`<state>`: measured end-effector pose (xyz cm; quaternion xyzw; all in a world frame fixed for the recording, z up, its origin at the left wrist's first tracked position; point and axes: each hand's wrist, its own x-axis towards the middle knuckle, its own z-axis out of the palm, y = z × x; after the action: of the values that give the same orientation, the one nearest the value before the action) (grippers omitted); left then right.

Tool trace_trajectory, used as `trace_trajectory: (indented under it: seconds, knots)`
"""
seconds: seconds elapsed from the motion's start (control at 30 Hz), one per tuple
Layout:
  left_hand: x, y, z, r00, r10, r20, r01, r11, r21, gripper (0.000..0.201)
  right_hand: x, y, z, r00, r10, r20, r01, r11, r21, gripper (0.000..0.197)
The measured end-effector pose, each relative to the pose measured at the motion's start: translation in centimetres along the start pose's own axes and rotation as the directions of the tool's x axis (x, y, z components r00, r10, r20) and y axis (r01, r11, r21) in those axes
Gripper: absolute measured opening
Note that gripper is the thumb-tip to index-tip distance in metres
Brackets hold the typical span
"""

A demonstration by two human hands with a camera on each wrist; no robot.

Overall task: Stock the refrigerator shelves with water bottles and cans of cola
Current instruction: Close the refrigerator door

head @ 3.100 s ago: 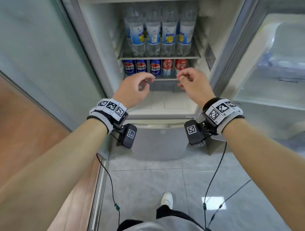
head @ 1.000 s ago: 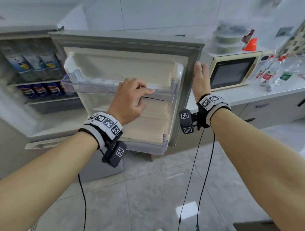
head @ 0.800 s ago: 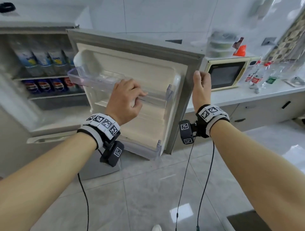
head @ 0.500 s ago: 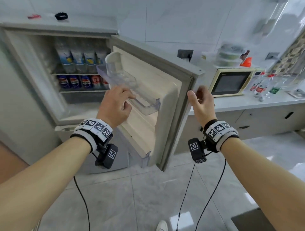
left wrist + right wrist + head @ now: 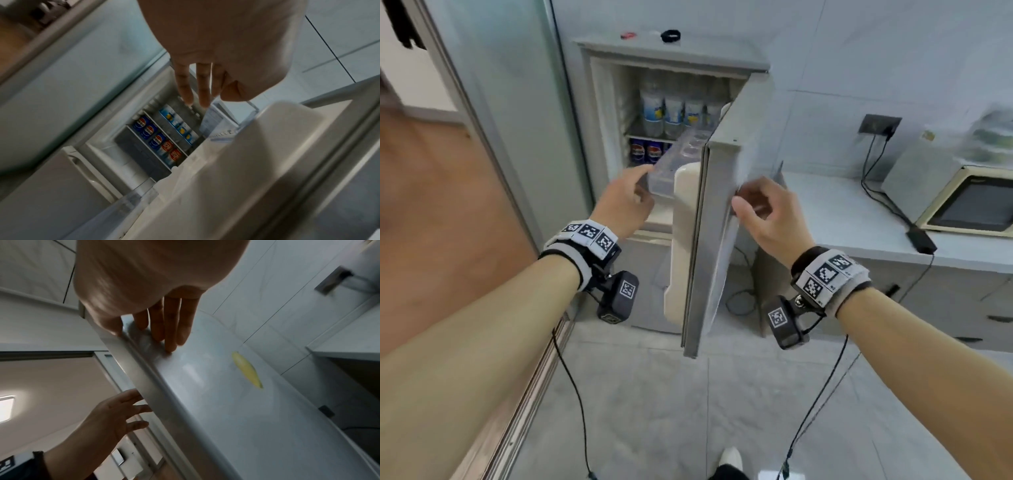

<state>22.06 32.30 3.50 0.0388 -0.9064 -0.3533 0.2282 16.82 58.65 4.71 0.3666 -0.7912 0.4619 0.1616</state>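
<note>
Refrigerator door (image 5: 726,219): half-closed. Right hand (image 5: 768,214), grip released, fingers flat on door's outer face. Left hand (image 5: 625,200), grip released, beside door's inner bin. Water bottles (image 5: 674,114) shelved behind door; cola cans (image 5: 645,154) below them.

My left hand (image 5: 224,48) overhead, fingers (image 5: 184,84) straight and slightly spread, holding nothing, refrigerator door (image 5: 257,170) partly open beside it, water bottles (image 5: 179,125) on upper shelf, blue and red cola cans (image 5: 158,139) on shelf below.
</note>
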Motion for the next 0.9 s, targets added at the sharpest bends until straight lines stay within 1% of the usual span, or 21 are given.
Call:
trace_trajectory:
  seconds: [0.07,0.13,0.27,0.33,0.43,0.53,0.63,0.7,0.77,0.8,0.9]
  knots:
    - [-0.3,-2.3,-1.1,0.996,-0.069,-0.056,0.066,0.997,-0.049,0.051,1.4,-0.2,2.2,0.998,-0.014,0.055,0.013,1.0,0.023,0.013]
    - [-0.6,-4.3,-2.0,0.987,-0.112,-0.112,0.108,0.993,-0.046,0.052,2.9,-0.2,4.2,0.996,-0.012,0.093,0.008,0.999,0.046,0.01]
    - [-0.6,-7.5,-3.2,0.974,-0.133,-0.182,0.124,0.991,-0.059,0.042,6.4,1.0,7.8,0.982,0.021,0.187,-0.032,0.998,0.053,0.013]
    - [-0.1,-9.0,-3.7,0.972,-0.129,-0.196,0.125,0.992,-0.035,0.037,8.3,2.1,9.7,0.971,0.019,0.238,-0.031,0.998,0.046,0.015]
    - [1.3,-10.7,-4.3,0.971,-0.149,-0.184,0.149,0.989,-0.016,0.036,11.4,3.8,12.4,0.956,-0.04,0.29,0.036,0.999,0.02,0.017]
    - [3.6,-12.5,-4.8,0.964,-0.189,-0.186,0.187,0.982,-0.028,0.04,14.5,6.1,14.4,0.952,-0.107,0.286,0.118,0.993,-0.023,0.017]
    - [6.3,-15.1,-4.9,0.938,-0.274,-0.21,0.271,0.961,-0.046,0.052,17.5,8.0,15.8,0.952,-0.168,0.254,0.197,0.976,-0.095,0.023]
    - [8.3,-16.3,-4.4,0.917,-0.327,-0.228,0.325,0.945,-0.048,0.056,19.1,9.1,16.6,0.945,-0.219,0.242,0.264,0.949,-0.172,0.025]
    - [10.4,-17.1,-3.7,0.895,-0.37,-0.248,0.371,0.928,-0.044,0.057,20.3,10.0,17.3,0.928,-0.267,0.26,0.332,0.909,-0.251,0.029]
    - [11.4,-17.5,-3.3,0.886,-0.388,-0.252,0.39,0.92,-0.044,0.056,21.0,10.4,17.7,0.92,-0.271,0.283,0.352,0.889,-0.293,0.033]
    - [14.7,-18.5,-2.6,0.846,-0.477,-0.24,0.469,0.878,-0.093,0.049,22.5,11.7,19.1,0.907,-0.215,0.361,0.358,0.847,-0.393,0.043]
